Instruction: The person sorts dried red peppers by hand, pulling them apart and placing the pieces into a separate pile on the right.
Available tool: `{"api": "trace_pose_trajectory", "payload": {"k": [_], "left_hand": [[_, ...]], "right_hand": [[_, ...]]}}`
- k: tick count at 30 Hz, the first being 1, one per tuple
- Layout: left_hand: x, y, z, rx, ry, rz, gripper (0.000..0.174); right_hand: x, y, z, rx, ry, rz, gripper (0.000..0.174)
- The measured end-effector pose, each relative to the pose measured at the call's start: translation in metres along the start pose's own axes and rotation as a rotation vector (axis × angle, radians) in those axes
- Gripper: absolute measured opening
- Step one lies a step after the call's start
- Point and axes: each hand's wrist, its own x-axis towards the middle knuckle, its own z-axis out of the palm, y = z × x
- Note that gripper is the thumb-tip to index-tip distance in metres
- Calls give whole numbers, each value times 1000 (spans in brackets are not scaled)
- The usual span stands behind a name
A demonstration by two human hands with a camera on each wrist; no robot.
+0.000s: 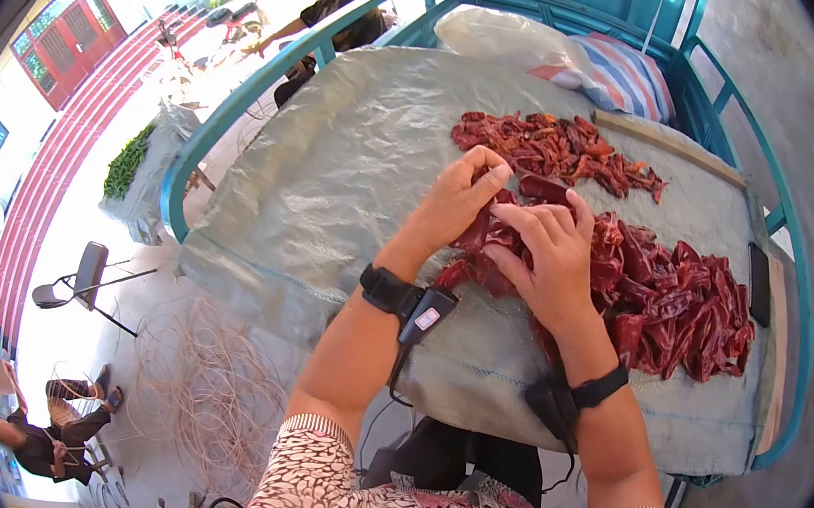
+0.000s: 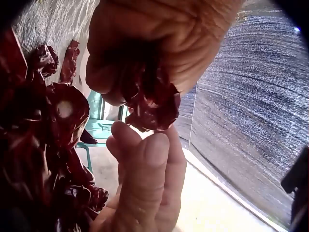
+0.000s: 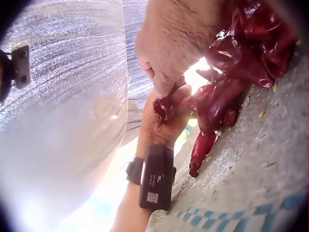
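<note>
Both forearms reach forward and converge, the left hand (image 1: 458, 200) bent inward and the right hand (image 1: 552, 261) angled toward it, palm down. The left hand's fingers curl round a dark red pepper (image 2: 153, 107), just above the sheet (image 1: 336, 176). The right fingers are bent, their tips at the pepper; whether they pinch it cannot be told.

The pepper's ragged end pokes out below the left palm, facing the right fingertips in the left wrist view. The rest is hidden in the grip, so its long axis is unclear; it seems, though shadow makes this uncertain, to run into the left palm. A glossy pepper heap (image 1: 677, 310) lies under and to the right of the right hand; a duller heap (image 1: 559, 149) lies beyond both hands.
</note>
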Motion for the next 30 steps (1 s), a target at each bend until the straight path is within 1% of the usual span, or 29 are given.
{"api": "trace_pose_trajectory", "payload": {"k": [1, 4, 5, 8, 11, 14, 15, 17, 20, 23, 26, 29, 30], "left_hand": [[-1, 3, 0, -77, 7, -37, 23], [-1, 5, -4, -79, -131, -124, 26], [-3, 6, 0, -102, -168, -90, 30], [-3, -1, 5, -99, -162, -47, 32], [-4, 20, -11, -175, -115, -213, 32], [2, -12, -19, -211, 96, -208, 30], [4, -19, -18, -174, 180, -191, 29], [7, -35, -16, -100, 349, -159, 27], [2, -18, -20, 524, 444, -209, 29], [3, -44, -30, 819, 524, -130, 43], [-1, -40, -27, 977, 601, 67, 48], [-5, -23, -21, 1112, 513, 84, 44], [-6, -21, -21, 1093, 424, 86, 41]], "right_hand": [[1, -2, 0, -2, 27, 14, 38], [0, 1, 3, -46, 60, 23, 35], [-1, 4, 4, -66, 59, 21, 35], [-3, 6, 3, -79, 76, 27, 34], [-1, 7, 1, -136, 194, 60, 35], [-1, 7, -1, -266, 281, 138, 37], [-2, 7, -3, -266, 263, 209, 40], [-2, 7, -2, -223, 259, 220, 41], [-3, 8, 0, -192, 285, 194, 41], [-2, 9, 1, -199, 316, 172, 42], [-6, 11, 0, -206, 311, 174, 42], [-3, 9, 1, -208, 306, 170, 43], [-3, 9, 1, -208, 303, 170, 43]]}}
